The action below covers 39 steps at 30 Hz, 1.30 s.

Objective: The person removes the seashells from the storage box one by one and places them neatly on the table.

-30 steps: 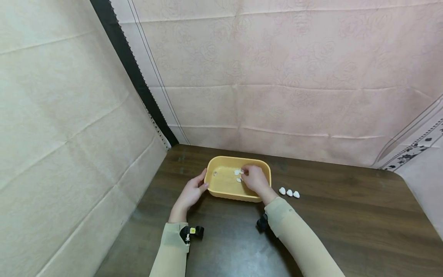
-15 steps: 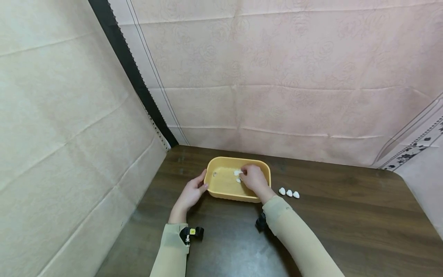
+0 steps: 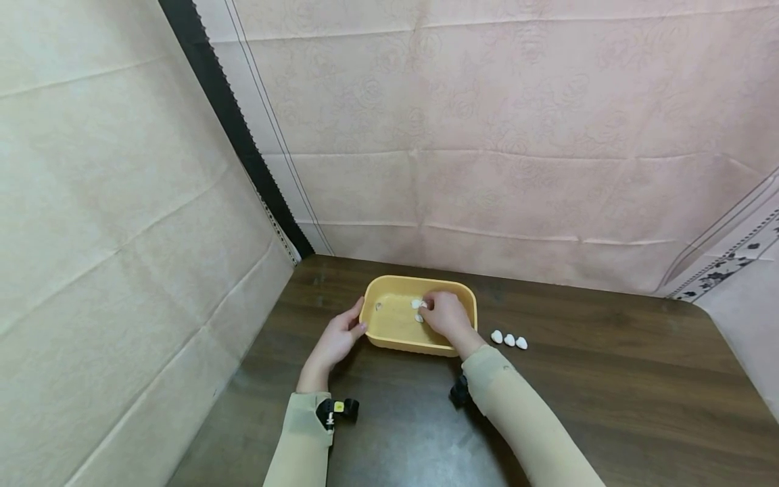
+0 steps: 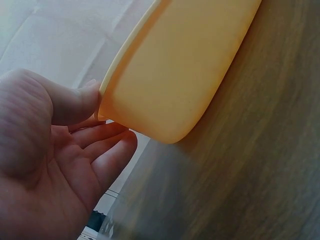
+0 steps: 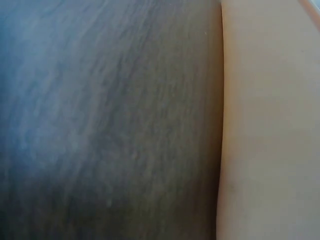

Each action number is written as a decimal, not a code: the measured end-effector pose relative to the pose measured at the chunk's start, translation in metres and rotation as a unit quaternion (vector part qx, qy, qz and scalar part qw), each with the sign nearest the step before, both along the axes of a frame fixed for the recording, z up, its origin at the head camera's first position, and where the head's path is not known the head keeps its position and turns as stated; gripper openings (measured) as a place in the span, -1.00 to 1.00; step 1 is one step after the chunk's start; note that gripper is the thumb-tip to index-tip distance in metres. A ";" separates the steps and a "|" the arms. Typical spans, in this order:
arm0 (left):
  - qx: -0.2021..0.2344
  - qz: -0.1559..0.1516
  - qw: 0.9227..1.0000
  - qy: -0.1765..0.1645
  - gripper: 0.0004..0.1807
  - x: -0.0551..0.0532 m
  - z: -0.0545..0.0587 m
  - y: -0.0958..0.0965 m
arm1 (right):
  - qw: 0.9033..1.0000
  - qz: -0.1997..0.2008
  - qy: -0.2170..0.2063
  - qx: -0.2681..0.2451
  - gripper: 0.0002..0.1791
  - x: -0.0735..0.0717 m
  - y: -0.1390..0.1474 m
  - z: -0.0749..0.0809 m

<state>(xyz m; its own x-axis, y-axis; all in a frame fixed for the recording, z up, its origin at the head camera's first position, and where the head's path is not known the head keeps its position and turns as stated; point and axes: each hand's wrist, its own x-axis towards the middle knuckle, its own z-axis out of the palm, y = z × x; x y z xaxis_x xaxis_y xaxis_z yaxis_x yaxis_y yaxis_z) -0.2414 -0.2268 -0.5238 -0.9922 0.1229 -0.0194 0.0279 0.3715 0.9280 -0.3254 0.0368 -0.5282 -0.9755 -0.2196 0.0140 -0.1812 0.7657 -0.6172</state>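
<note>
My left hand (image 3: 336, 336) holds the left end of a yellow plastic tray (image 3: 402, 341). In the left wrist view the thumb (image 4: 75, 105) lies on the tray's rim and the fingers (image 4: 117, 155) are behind its wall. My right hand (image 3: 449, 315) reaches into the tray from the right, its fingers curled and their tips at a small white rounded piece (image 3: 424, 306). Beside the fingertips lie another white piece (image 3: 416, 304) and one (image 3: 419, 318) nearer me. The right wrist view shows only the tray's outer wall (image 5: 270, 125) and the table; the hand is hidden there.
Three more white rounded-triangular pieces (image 3: 509, 340) lie in a row on the dark wooden table (image 3: 608, 406), right of the tray. A small pale piece (image 3: 378, 306) is at the tray's left end. Cloth hangings (image 3: 487, 169) stand behind and at the left.
My right fingertips have shifted slightly left among the white pieces in the tray. My left hand, the tray and the row on the table stay in place.
</note>
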 end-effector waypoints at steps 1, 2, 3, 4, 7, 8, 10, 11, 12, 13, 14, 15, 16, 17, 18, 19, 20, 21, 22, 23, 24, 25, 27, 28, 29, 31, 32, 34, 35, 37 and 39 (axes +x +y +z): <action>0.000 0.000 1.000 0.001 -0.33 0.000 0.000 0.000 | 1.000 0.000 0.000 -0.001 -0.88 0.000 0.000 0.000; -0.001 0.000 1.000 0.002 -0.33 0.000 0.000 0.000 | 1.000 0.001 0.001 -0.002 -0.90 0.001 0.000 0.000; -0.002 0.000 1.000 0.003 -0.34 0.000 0.000 0.000 | 1.000 0.002 0.002 -0.002 -0.90 0.001 0.000 0.000; -0.003 0.000 1.000 0.004 -0.34 0.000 0.000 0.000 | 1.000 0.003 0.003 -0.001 -0.89 0.001 0.000 0.000; -0.003 -0.001 1.000 0.008 -0.34 0.000 -0.001 0.000 | 1.000 0.004 0.007 0.002 -0.86 0.002 0.000 0.000; -0.003 -0.002 1.000 0.009 -0.34 0.000 -0.001 0.000 | 1.000 0.004 0.008 0.004 -0.85 0.002 0.000 0.000; 0.000 -0.005 1.000 0.012 -0.34 0.000 -0.001 0.000 | 1.000 0.006 0.012 0.008 -0.83 0.002 0.000 0.000; 0.001 -0.007 1.000 0.014 -0.33 0.000 -0.001 0.000 | 1.000 0.007 0.014 0.010 -0.83 0.003 0.001 0.000; 0.001 -0.009 1.000 0.015 -0.33 0.000 -0.001 0.000 | 1.000 0.008 0.015 0.012 -0.82 0.003 0.001 0.000; 0.002 -0.011 1.000 0.016 -0.33 0.000 -0.001 0.000 | 1.000 0.010 0.017 0.014 -0.82 0.003 0.001 0.001; 0.003 -0.012 1.000 0.016 -0.33 0.000 -0.002 0.000 | 1.000 0.011 0.020 0.016 -0.82 0.004 0.001 0.001; 0.003 -0.012 1.000 0.016 -0.33 0.000 -0.002 0.000 | 1.000 0.011 0.022 0.017 -0.82 0.004 0.001 0.001; 0.002 -0.012 1.000 0.017 -0.33 0.000 -0.002 0.000 | 0.999 0.012 0.025 0.018 -0.82 0.005 0.001 0.002; 0.001 -0.011 1.000 0.018 -0.33 0.000 -0.002 0.001 | 0.999 0.012 0.025 0.019 -0.82 0.005 0.001 0.002; 0.000 -0.009 1.000 0.017 -0.33 0.000 -0.002 0.001 | 0.999 0.012 0.026 0.019 -0.81 0.005 0.001 0.002; 0.000 -0.008 1.000 0.017 -0.33 0.000 -0.002 0.001 | 0.999 0.012 0.027 0.019 -0.81 0.005 0.001 0.002; -0.002 -0.007 1.000 0.017 -0.33 0.000 -0.002 0.001 | 0.999 0.011 0.028 0.020 -0.80 0.005 0.001 0.002; -0.001 -0.007 1.000 0.017 -0.33 0.000 -0.002 0.001 | 0.999 0.011 0.028 0.021 -0.80 0.005 0.001 0.003; -0.001 -0.007 1.000 0.018 -0.33 0.000 -0.002 0.001 | 0.999 0.011 0.027 0.021 -0.80 0.005 0.001 0.003; -0.001 -0.007 1.000 0.017 -0.33 0.000 -0.002 0.001 | 0.999 0.010 0.027 0.021 -0.80 0.005 0.001 0.003; -0.001 -0.006 1.000 0.015 -0.33 0.000 -0.002 0.001 | 0.999 0.010 0.026 0.021 -0.80 0.005 0.001 0.003; 0.000 -0.007 1.000 0.017 -0.33 0.000 -0.002 0.001 | 0.999 0.009 0.026 0.021 -0.80 0.005 0.001 0.003; 0.000 -0.007 1.000 0.014 -0.33 -0.001 -0.002 0.001 | 0.999 0.009 0.025 0.020 -0.80 0.005 0.001 0.003; -0.001 -0.008 1.000 0.014 -0.33 -0.001 -0.002 0.000 | 0.999 0.008 0.025 0.020 -0.79 0.005 0.001 0.004; -0.001 -0.008 1.000 0.014 -0.33 -0.001 -0.002 0.000 | 0.999 0.007 0.025 0.019 -0.79 0.005 0.001 0.004; 0.000 -0.009 1.000 0.015 -0.33 -0.001 -0.001 0.001 | 0.999 0.007 0.025 0.019 -0.79 0.005 0.000 0.004; 0.000 -0.010 1.000 0.014 -0.33 -0.001 -0.001 0.001 | 1.000 0.006 0.025 0.018 -0.79 0.006 0.000 0.005; 0.002 -0.012 1.000 0.016 -0.33 -0.001 -0.001 0.001 | 1.000 0.005 0.023 0.018 -0.78 0.006 0.000 0.005; 0.003 -0.012 1.000 0.016 -0.33 -0.001 -0.001 0.001 | 1.000 0.004 0.022 0.018 -0.77 0.006 0.000 0.005; 0.004 -0.012 1.000 0.016 -0.33 -0.001 -0.002 0.000 | 1.000 0.002 0.019 0.018 -0.75 0.006 0.000 0.005; 0.006 -0.013 1.000 0.017 -0.33 -0.002 -0.003 0.000 | 1.000 -0.001 0.017 0.017 -0.73 0.006 0.000 0.005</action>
